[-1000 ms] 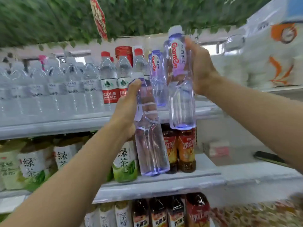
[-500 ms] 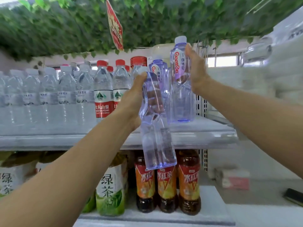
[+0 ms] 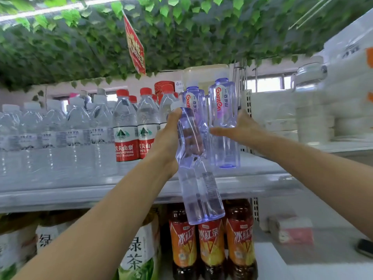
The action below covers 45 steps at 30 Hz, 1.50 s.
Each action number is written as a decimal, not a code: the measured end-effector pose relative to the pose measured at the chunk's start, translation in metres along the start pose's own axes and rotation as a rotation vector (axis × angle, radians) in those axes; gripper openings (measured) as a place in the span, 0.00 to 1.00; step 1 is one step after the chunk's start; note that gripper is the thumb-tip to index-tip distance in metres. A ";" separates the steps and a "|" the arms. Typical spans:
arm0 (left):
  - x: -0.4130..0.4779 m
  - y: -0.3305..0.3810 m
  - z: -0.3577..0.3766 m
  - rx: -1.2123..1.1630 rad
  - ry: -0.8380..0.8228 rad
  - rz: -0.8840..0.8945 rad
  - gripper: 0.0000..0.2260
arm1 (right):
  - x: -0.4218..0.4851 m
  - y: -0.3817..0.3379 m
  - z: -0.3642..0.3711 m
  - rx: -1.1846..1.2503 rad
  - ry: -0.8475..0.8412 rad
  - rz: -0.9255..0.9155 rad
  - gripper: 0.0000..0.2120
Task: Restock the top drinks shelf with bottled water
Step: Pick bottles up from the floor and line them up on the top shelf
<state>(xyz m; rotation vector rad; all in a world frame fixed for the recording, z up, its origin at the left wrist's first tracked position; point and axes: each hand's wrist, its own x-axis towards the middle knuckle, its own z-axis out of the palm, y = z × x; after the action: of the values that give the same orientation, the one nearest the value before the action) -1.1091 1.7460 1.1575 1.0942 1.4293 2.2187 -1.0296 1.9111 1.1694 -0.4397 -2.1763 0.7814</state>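
Since a moment ago the right hand [image 3: 241, 131] has stood its clear violet plastic water bottle [image 3: 222, 106] near the right end of the white top shelf [image 3: 262, 180] and opened, fingers straight. The left hand [image 3: 169, 138] grips a second tilted bottle [image 3: 201, 195] before the front edge. It looks full, heavy and slippery, so it is better held at the waist.

Open room only at the shelf's right end
The top shelf [image 3: 262, 178] is bare in front of and right of the standing purple bottle [image 3: 223, 126], up to the perforated end panel [image 3: 246, 102]; red-label bottles [image 3: 125, 138] and clear bottles [image 3: 50, 138] crowd the left, and leaves [image 3: 181, 37] hang overhead.
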 end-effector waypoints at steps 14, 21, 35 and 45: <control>0.010 -0.014 -0.001 -0.072 0.023 -0.035 0.18 | 0.021 0.032 0.015 -0.094 -0.034 0.053 0.43; 0.014 -0.017 -0.003 -0.090 -0.001 -0.034 0.18 | 0.042 0.040 0.023 -0.087 -0.076 0.123 0.38; 0.006 -0.013 -0.006 -0.066 0.035 -0.046 0.20 | 0.058 0.045 0.036 0.010 -0.107 0.154 0.36; 0.014 0.019 -0.012 -0.079 0.117 0.038 0.23 | -0.020 -0.008 0.030 0.376 0.168 -0.159 0.15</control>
<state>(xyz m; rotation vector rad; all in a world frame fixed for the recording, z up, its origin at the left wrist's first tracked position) -1.1245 1.7373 1.1775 0.9889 1.3632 2.3799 -1.0402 1.8827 1.1480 -0.1328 -1.8300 1.0000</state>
